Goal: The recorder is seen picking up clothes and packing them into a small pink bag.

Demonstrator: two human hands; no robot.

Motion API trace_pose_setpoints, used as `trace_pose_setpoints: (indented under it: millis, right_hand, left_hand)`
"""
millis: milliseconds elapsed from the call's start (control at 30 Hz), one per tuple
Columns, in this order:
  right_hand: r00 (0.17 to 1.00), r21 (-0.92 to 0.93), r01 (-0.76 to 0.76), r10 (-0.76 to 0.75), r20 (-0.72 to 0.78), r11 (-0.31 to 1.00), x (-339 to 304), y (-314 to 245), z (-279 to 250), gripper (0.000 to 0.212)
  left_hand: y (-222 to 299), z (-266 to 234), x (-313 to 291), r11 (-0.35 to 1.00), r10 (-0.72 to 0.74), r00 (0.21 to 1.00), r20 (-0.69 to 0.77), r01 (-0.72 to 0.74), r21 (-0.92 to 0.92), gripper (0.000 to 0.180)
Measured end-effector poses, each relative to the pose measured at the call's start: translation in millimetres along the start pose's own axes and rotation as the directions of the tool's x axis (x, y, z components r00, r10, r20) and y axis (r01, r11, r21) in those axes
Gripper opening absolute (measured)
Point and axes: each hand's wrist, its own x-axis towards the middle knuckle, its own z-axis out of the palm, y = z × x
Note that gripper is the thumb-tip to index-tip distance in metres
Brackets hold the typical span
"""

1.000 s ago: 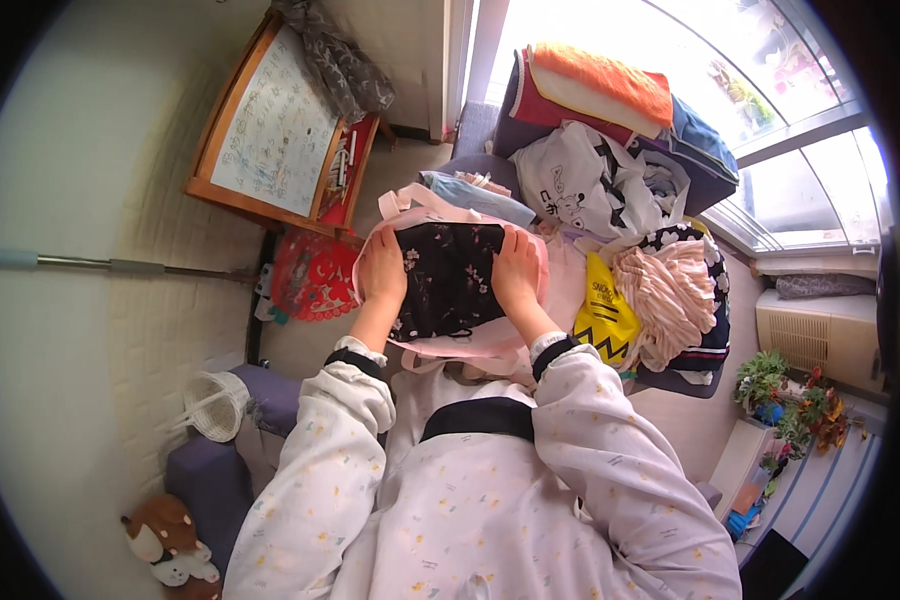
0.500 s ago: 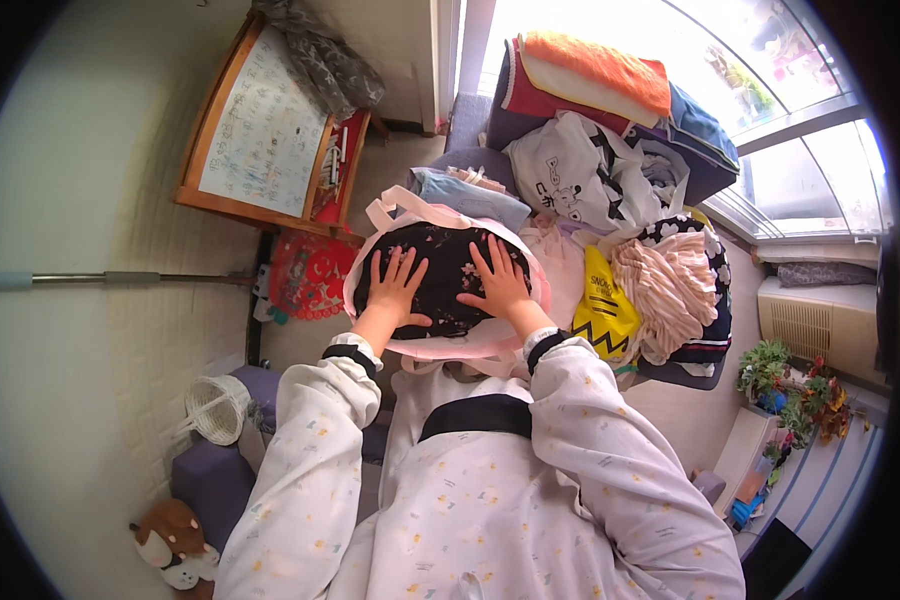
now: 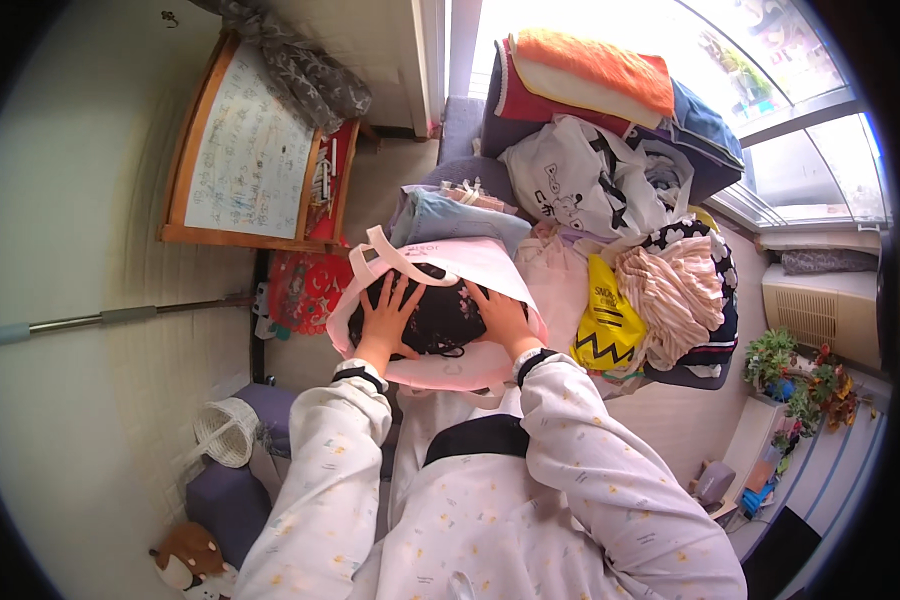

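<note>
In front of me is a pink tote bag (image 3: 480, 262) with its mouth facing up and one strap looped over the left side. Black fabric with a small pink flower print (image 3: 438, 318) fills the bag. My left hand (image 3: 390, 318) lies on the fabric at the left with its fingers spread. On the right side, my right hand (image 3: 502, 318) presses against the fabric, its fingers stretched out and their tips partly covered by the bag's far wall. Neither hand grips anything that I can see.
Folded light-blue clothes (image 3: 450, 220) lie just beyond the bag. To the right are a yellow bag (image 3: 608, 315), a crumpled striped garment (image 3: 675, 285) and a white printed bag (image 3: 565, 175). Folded towels (image 3: 600, 75) sit behind. A whiteboard (image 3: 250, 145) stands at left.
Both hands have sunk deeper into the tote bag with the black fabric. The bag's far wall now stands higher and folds over the fabric and the right fingertips.
</note>
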Motion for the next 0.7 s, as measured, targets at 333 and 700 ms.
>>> trace_pose_setpoints:
  millis: [333,700]
  right_hand:
    - [0.874,0.191,0.485,-0.463,-0.148,0.853,-42,-6,-90,0.046]
    - [0.890,0.098,-0.146,0.174,-0.421,0.984,-153,164,-101,0.041]
  left_hand:
    - [36,-112,-40,0.902,0.253,0.964,-0.080,-0.265,-0.341,0.064]
    - [152,-146,-14,0.835,0.381,0.865,-0.327,-0.474,-0.281,0.045]
